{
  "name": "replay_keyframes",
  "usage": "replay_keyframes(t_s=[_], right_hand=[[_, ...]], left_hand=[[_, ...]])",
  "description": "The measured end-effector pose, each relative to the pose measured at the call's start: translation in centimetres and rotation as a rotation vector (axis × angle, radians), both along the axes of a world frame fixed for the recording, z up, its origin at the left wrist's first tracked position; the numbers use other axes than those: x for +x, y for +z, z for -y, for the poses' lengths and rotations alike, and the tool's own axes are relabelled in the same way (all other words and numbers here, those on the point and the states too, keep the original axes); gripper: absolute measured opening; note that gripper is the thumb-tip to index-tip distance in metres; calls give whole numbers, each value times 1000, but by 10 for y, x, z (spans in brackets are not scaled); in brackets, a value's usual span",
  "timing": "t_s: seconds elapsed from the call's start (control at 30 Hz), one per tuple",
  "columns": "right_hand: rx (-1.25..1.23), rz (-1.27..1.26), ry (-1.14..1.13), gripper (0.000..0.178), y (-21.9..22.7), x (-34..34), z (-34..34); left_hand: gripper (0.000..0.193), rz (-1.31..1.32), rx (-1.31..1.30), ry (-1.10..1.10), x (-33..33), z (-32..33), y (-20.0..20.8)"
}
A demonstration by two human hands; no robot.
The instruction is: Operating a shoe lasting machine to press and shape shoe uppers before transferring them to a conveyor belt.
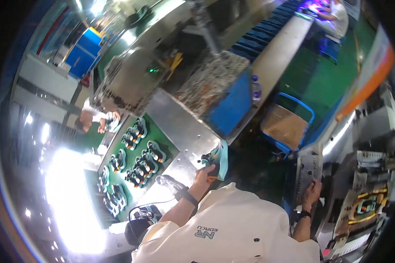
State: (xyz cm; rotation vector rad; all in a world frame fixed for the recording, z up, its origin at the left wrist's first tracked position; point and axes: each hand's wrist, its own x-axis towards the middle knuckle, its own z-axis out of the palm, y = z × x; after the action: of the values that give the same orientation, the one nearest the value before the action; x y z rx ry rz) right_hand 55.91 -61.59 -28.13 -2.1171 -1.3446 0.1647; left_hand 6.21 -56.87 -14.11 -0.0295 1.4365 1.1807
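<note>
My left hand (203, 176) is closed round a shoe (220, 163) with a teal sole or side, holding it tilted in front of my body. Dark and orange parts of the shoe show by my fingers. Well to the right, my right hand (311, 193) rests at the edge of a metal machine panel (309, 168), with its fingers loosely apart and nothing seen in them. Farther right, a teal piece shaped like a shoe part (366, 205) lies inside the machine between yellow-edged parts.
Several teal-soled shoes (141, 168) stand in groups on a green conveyor belt (166, 149). A grey, clear-looking shoe shape (171, 183) lies on the metal table. Behind are a blue-sided block (230, 107), a bottle (256, 90) and a blue-framed chair (287, 122). Two other people (338, 19) work farther off.
</note>
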Motion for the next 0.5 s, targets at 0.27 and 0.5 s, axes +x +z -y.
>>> replay_keyframes(t_s=[0.27,0.5], right_hand=[[-249,123,-1,25,16,-9,-19],[-98,55,30,30,66,-45,-101]], left_hand=[[36,-422,50,316,-225,-37,-102],[43,-815,-213,101,-359,-95,-189]])
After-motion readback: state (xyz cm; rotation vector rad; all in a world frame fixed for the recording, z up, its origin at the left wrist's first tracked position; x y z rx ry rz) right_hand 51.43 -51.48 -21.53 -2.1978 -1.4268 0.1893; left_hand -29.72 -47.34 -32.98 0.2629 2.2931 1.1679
